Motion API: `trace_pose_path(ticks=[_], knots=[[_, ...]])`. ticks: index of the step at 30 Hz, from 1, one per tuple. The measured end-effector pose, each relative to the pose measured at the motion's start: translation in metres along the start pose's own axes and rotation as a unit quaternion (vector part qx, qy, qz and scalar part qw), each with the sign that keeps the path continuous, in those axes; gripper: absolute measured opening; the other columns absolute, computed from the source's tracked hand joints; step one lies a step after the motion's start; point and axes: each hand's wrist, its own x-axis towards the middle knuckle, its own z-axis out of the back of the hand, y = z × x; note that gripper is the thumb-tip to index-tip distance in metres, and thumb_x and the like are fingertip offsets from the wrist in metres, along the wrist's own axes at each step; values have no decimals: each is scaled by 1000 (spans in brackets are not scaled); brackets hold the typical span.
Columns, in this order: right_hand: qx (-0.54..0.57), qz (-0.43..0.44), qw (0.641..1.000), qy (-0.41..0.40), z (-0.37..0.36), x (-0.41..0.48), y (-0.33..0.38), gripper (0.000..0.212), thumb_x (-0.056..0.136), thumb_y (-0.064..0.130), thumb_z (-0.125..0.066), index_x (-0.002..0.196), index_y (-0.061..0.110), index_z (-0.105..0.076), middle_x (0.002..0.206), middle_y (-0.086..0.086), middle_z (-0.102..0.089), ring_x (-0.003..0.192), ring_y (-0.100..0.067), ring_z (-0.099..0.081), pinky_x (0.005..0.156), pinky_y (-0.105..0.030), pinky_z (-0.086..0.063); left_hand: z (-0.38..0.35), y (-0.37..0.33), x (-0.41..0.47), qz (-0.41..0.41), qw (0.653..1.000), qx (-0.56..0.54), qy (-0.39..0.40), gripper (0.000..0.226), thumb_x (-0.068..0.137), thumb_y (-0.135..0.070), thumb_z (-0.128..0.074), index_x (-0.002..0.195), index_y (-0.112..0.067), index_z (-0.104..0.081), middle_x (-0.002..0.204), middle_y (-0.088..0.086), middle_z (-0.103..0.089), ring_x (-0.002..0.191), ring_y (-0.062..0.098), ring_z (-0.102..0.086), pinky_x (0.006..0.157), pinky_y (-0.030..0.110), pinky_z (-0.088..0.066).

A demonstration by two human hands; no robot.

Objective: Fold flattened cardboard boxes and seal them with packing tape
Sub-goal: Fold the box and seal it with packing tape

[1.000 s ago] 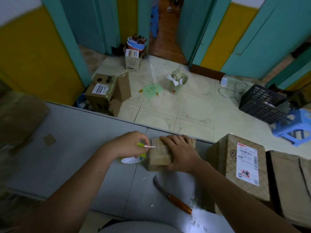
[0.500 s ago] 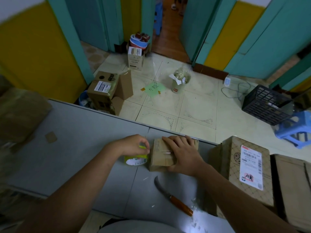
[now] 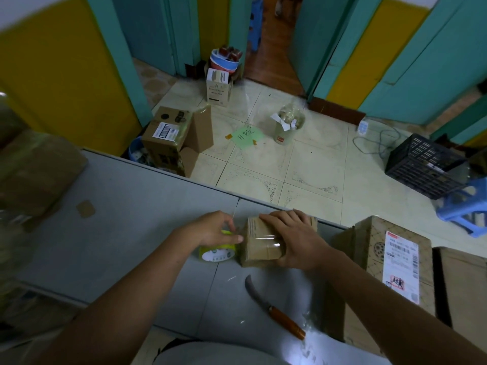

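Note:
A small brown cardboard box (image 3: 259, 245) stands on the grey table (image 3: 126, 227) near its far edge, with clear tape across its top. My right hand (image 3: 292, 238) lies over the box, fingers spread along the top and wrapping its right side. My left hand (image 3: 213, 229) grips a roll of clear packing tape (image 3: 217, 252) with a yellow-green core, right beside the box's left side. A thin strip of tape runs from the roll to the box.
A knife with an orange handle (image 3: 274, 309) lies on the table just in front of the box. A larger labelled carton (image 3: 390, 270) and more cardboard (image 3: 463, 291) stand at the right. Blurred cardboard stacks (image 3: 34, 175) sit at the left. Beyond the table edge the tiled floor holds boxes, a crate and a stool.
My left hand with the tape roll has stayed beside the box's left side, shifting slightly. My right hand keeps pressing the box top. The view has tilted a little.

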Motion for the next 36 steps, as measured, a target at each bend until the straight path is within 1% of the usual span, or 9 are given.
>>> trace_pose_path(ticks=[9, 14, 18, 21, 25, 31, 33, 34, 36], knots=[[-22, 70, 997, 34, 18, 21, -32, 107, 67, 62, -79, 157, 39, -26, 153, 8, -40, 147, -18, -33, 124, -58, -11, -32, -6, -20, 15, 997, -58, -52, 47, 92, -68, -66, 117, -28, -62, 112, -2, -68, 94, 13, -66, 72, 31, -52], [-7, 69, 994, 84, 32, 28, -50, 105, 69, 38, -90, 156, 32, -31, 161, 3, -36, 159, -28, -10, 124, -59, -14, -47, -20, -31, -14, 982, -186, -24, 38, 100, -54, -64, 134, -39, -55, 113, -9, -69, 88, 10, -76, 88, 44, -64], [5, 71, 993, 90, 32, 28, -57, 102, 70, 27, -91, 154, 29, -34, 161, 3, -36, 160, -29, -5, 125, -58, -19, -62, -28, -31, -10, 981, -179, -72, 46, 97, -49, -68, 139, -41, -50, 105, -7, -72, 71, 9, -76, 85, 45, -63], [6, 76, 994, 74, 27, 27, -57, 102, 70, 29, -91, 154, 31, -33, 160, 4, -37, 160, -29, -5, 125, -58, -19, -70, -35, -23, 12, 978, -168, -124, 65, 86, -63, -68, 144, -47, -44, 122, -8, -68, 85, 14, -76, 84, 44, -63], [2, 72, 996, 60, 25, 23, -57, 106, 68, 33, -93, 155, 32, -31, 163, 2, -35, 160, -30, -8, 124, -60, -21, -80, -51, -12, 22, 981, -105, -163, 54, 90, -61, -63, 140, -46, -48, 116, -8, -72, 98, 17, -71, 86, 41, -59], [-94, -24, 994, 57, 42, -5, -15, 134, 69, 35, -94, 165, 38, 0, 172, 1, 15, 156, -24, 19, 123, -42, 6, -80, -51, -11, 23, 982, -135, -134, 61, 88, -60, -64, 145, -42, -49, 126, -9, -71, 109, 16, -70, 95, 46, -58], [-4, -50, 998, -23, 39, -37, 17, 119, 75, 34, -90, 164, 36, -12, 173, 1, 2, 160, -24, 3, 125, -39, -10, -81, -48, -12, 12, 979, -164, -123, 60, 88, -54, -67, 144, -42, -51, 127, -10, -71, 109, 15, -70, 96, 46, -59], [52, -43, 994, -81, 27, -54, 32, 95, 79, 35, -85, 158, 35, -31, 166, 1, -22, 154, -24, -23, 121, -36, -30, -81, -47, -12, 5, 977, -182, -115, 56, 89, -48, -69, 142, -43, -53, 124, -11, -71, 107, 13, -71, 96, 46, -60], [130, -52, 979, -147, -13, -88, 59, 35, 87, 40, -70, 121, 36, -59, 124, 9, -57, 114, -17, -60, 89, -30, -53, -83, -44, -12, -8, 971, -212, -111, 48, 87, -39, -70, 131, -52, -57, 119, -15, -73, 106, 9, -72, 99, 47, -59]])
